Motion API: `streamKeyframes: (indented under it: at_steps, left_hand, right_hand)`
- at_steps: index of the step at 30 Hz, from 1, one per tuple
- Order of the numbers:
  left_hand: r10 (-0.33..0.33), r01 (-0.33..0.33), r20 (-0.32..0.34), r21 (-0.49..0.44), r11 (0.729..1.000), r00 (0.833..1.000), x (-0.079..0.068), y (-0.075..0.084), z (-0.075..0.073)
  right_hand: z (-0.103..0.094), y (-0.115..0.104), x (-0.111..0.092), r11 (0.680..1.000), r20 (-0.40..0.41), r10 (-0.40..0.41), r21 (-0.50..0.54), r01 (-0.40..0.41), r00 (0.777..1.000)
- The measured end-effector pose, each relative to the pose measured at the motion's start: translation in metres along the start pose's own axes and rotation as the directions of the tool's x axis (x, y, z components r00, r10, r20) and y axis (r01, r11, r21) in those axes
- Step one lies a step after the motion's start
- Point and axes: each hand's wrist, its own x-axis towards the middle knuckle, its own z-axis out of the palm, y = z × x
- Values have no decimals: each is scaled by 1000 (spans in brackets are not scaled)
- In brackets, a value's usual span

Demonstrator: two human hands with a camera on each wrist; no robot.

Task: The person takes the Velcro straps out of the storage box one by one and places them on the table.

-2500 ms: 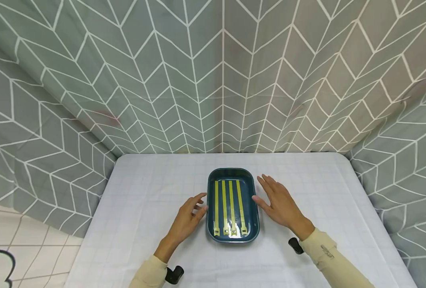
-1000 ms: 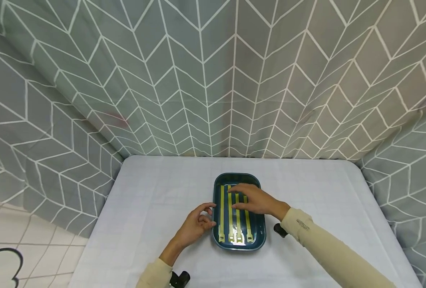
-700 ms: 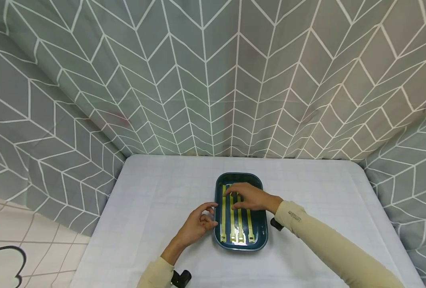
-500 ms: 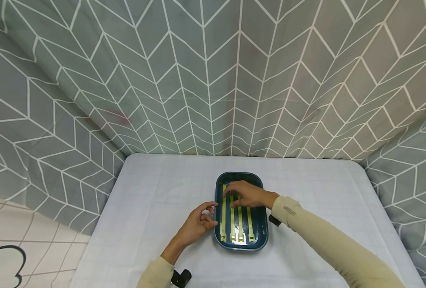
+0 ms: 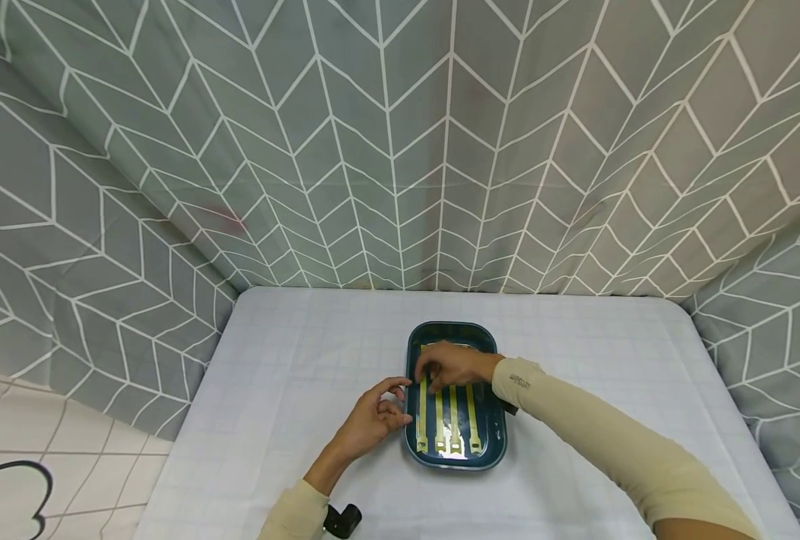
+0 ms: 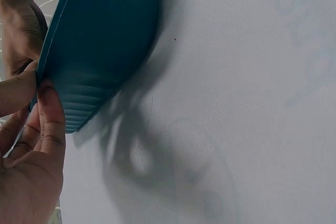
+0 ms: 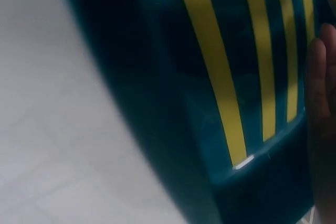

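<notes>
Teal tray, four yellow strips, and a right hand low over them

The tray sits around the middle of the white-covered table, its long sides running away from the person. The strips lie lengthwise inside it, side by side with gaps between; their near ends widen into small tabs, and the right hand hides part of their length toward the far side.

That hand enters from the right, its thumb and forefinger bent down on either side of the leftmost strip. Whether its grip has closed on the strip cannot be told; in the right wrist view only part of the hand shows, at the edge.

The left hand meets the tray's left rim with thumb and forefinger, the two set apart along it. It is unclear whether that grip pinches the rim or merely touches it.

Pale beige sleeves cover the forearms, and a small black device sits at the left wrist. Behind the table hangs a grey-green curtain with white chevron lines; pale floor tiles show at the lower left.
</notes>
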Motion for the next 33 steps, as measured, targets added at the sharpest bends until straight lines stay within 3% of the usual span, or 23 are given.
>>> streamKeyframes:
  at_steps: [15, 22, 33]
  left_hand:
    - [7, -6, 6, -22, 1000, 1000, 0, -2, -1]
    - [7, -7, 7, -15, 1000, 1000, 0, -2, 1]
    - [3, -3, 0, 1, 1000, 1000, 0, -1, -1]
  right_hand:
    - [8, 1, 11, 1000, 15, -18, 11, 18, 1000]
    - [12, 1, 13, 998, 48, 49, 42, -51, 998]
    - [16, 1, 19, 995, 32, 71, -67, -69, 997]
